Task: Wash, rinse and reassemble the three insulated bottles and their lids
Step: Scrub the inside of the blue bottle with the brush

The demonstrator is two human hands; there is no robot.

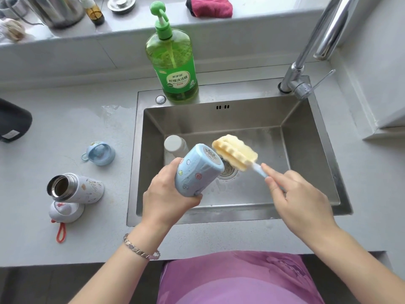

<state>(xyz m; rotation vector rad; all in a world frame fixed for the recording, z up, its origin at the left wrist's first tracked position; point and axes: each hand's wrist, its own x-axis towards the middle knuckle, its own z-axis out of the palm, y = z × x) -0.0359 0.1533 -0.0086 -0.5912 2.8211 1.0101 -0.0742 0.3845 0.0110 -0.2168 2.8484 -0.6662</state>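
Hands: two, both bare, held over the sink
Left hand: fingers wrapped tight round the blue bottle; a bracelet sits on the wrist
Right hand: thumb and fingers pinched on the pale blue handle of the sponge brush
Bottles: three in all
Blue bottle: one, gripped above the basin, tilted with its base pointing up and away; the mouth is hidden by the palm
White patterned bottle: one, lying on its side on the counter left of the sink, open steel mouth facing the viewer
Third bottle: one, pale, inside the basin just behind the blue bottle, mostly hidden; I cannot tell whether it is open
Lids: two in view
White lid: one, on the counter touching the near side of the white bottle, with an orange-red loop trailing toward the viewer
Blue lid: one, on the counter farther back, apart from the white bottle, with a small loop on its left
Sponge brush: one, yellow foam head raised just beside the blue bottle's base; whether they touch cannot be told
Drain: one, in the sink floor, partly behind the blue bottle
Detergent bottle: one, green, pump top, standing on the sink's back rim
Tap: one, chrome, at the back right corner
Red cloth: one, on the ledge behind
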